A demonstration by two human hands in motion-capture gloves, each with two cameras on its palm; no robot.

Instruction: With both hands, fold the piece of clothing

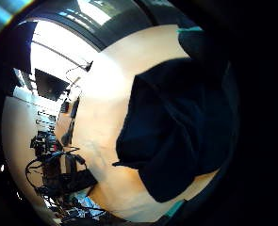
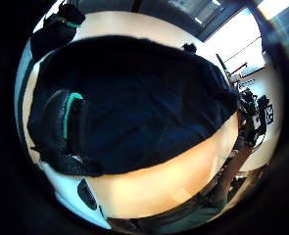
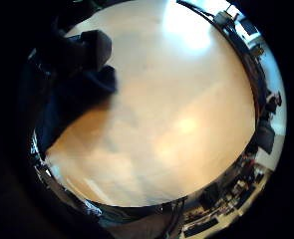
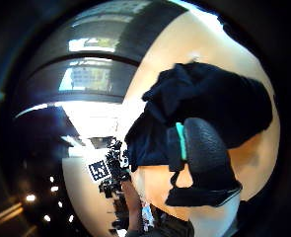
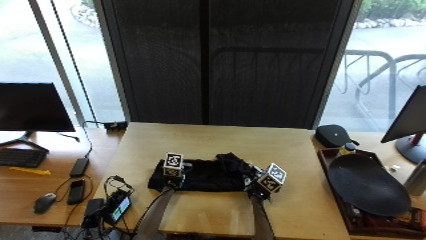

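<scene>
My left hand [image 5: 172, 176] and right hand [image 5: 261, 188] sit at the near corners of the dark garment [image 5: 203, 176], mid-worktop [image 5: 279, 150]; grip on either side cannot be told. Lift both corners evenly, carry them far, align edges.

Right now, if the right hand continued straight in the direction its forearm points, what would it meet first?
Probably the dark garment: the right hand sits at its right edge, forearm pointing up the table and slightly left. Beyond the cloth, only bare table shows. Depth is unclear.
</scene>
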